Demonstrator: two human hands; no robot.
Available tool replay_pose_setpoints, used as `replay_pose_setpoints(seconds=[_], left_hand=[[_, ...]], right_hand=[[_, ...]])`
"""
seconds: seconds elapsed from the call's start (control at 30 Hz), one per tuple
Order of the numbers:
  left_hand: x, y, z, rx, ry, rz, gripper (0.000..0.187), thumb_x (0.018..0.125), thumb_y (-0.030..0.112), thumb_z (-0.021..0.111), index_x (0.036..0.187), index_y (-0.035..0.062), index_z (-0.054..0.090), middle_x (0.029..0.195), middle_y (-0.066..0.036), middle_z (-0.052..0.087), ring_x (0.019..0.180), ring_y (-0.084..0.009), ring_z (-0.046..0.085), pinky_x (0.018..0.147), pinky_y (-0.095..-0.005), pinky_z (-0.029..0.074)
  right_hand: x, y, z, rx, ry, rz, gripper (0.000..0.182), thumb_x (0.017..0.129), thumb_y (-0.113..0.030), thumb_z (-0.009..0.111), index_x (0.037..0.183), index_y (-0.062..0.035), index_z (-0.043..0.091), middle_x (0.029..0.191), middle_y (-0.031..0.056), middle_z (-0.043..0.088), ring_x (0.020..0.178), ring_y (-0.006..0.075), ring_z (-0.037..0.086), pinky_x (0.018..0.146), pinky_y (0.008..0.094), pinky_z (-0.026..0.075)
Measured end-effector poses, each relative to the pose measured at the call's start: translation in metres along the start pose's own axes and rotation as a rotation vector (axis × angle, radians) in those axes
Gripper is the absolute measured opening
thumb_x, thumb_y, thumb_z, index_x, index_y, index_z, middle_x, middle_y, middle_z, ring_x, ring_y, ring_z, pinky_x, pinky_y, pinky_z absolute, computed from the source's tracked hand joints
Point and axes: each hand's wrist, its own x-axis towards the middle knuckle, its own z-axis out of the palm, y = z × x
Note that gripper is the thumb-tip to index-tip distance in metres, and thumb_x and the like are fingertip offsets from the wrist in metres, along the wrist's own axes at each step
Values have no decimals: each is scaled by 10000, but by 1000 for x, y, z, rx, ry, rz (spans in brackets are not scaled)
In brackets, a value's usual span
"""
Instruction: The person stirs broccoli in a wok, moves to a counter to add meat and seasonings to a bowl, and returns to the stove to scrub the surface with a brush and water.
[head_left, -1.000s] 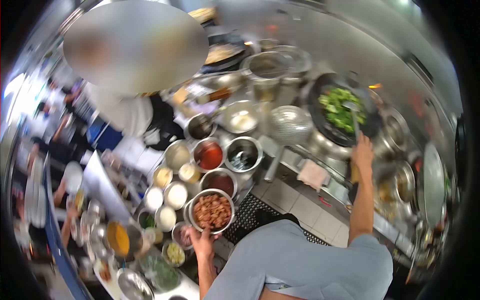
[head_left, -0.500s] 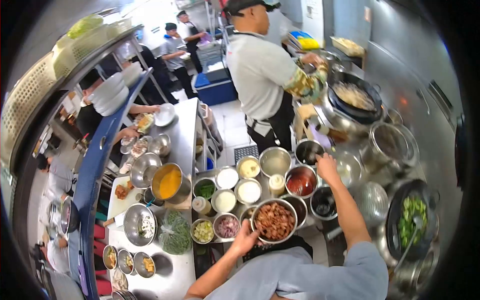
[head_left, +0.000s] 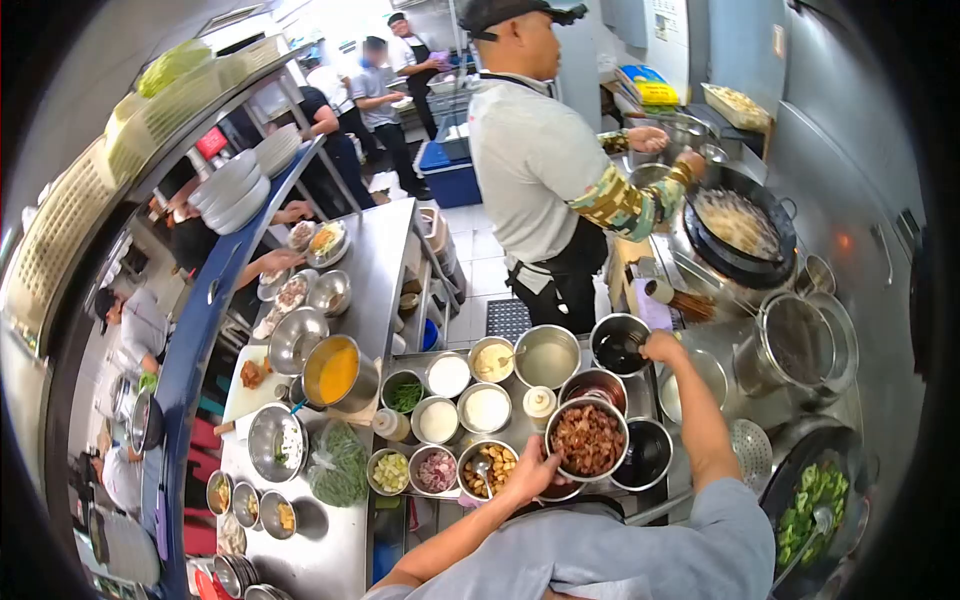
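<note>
I watch the left hand (head_left: 528, 474) pinching the near rim of the meat bowl (head_left: 588, 402), just beyond its fingertips; a slack one-sided grip could tip meat (head_left: 588, 445) into the dark pot (head_left: 668, 448) alongside. The right hand (head_left: 662, 348), half-curled, meets the sauce pot (head_left: 595, 350) at its left; its hold I cannot tell. No writing is legible.

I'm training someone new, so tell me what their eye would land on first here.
Probably the steel bowl of brown chunks, gripped at its rim by the left hand, a little right of and below centre. Next, likely the bright orange liquid in a pot left of centre, then the chopped greens in the dark wok at lower right.
</note>
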Motion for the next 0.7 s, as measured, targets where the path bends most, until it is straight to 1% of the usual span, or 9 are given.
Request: replay_pose_setpoints(seconds=[0.07,0.17,0.23,0.27,0.3,0.43,0.47,0.6,0.7], left_hand=[[18,4,9,-100,1,0,427,960,48,516,1331,-16,314,1151,-195,580,668,-220,676,536,-291,566],[65,-14,18,-114,110,73,494,946,48,534,1370,-19,291,1265,-237,516,730,-256,674,551,-293,577],[60,32,27,-24,122,-88,441,938,40,537,1311,-33,314,1266,-242,486,830,-290,667,566,-308,590],[85,21,22,-41,115,41,392,936,30,529,1257,-48,319,1238,-245,481,859,-299,660,578,-313,601],[111,5,27,-69,97,177,344,934,21,522,1203,-62,323,1210,-247,476,887,-308,653,590,-319,611],[127,34,35,-158,113,227,254,939,-10,481,1103,-74,298,1159,-253,469,891,-304,644,640,-324,638],[127,35,34,-161,106,228,249,941,-15,474,1100,-74,292,1161,-256,466,899,-304,642,650,-324,642],[125,37,27,-218,62,227,245,947,-24,467,1119,-42,294,1198,-242,455,967,-306,620,672,-341,648],[120,31,23,-179,45,197,244,951,-18,470,1124,-36,298,1206,-236,455,963,-298,619,670,-339,645]], right_hand=[[-20,19,2,198,12,23,343,782,-352,639,906,-51,745,960,236,691,861,388,678,798,454,525],[-69,13,-12,289,199,16,424,838,-426,612,904,-23,723,905,240,684,864,393,659,788,473,501],[-139,-28,-45,390,346,36,392,890,-376,586,892,4,677,900,241,677,834,389,661,728,474,499],[-164,-43,-58,368,411,9,351,913,-332,577,867,8,652,864,243,660,796,411,640,694,486,491],[-199,-60,-50,451,704,-88,292,917,-290,590,873,-3,622,799,233,636,758,430,611,667,496,481],[-227,-101,-25,261,1034,-230,111,913,-166,605,887,-59,612,783,156,624,753,362,622,638,454,488],[-228,-104,-22,172,969,-208,64,904,-133,608,889,-72,618,801,139,620,759,344,623,628,442,485],[-242,-122,-42,307,1012,-182,118,910,-171,601,886,-60,633,812,150,643,755,369,627,645,462,482],[-227,-113,-59,310,829,-66,187,920,-231,581,910,-55,646,840,168,665,784,395,635,676,490,485]])
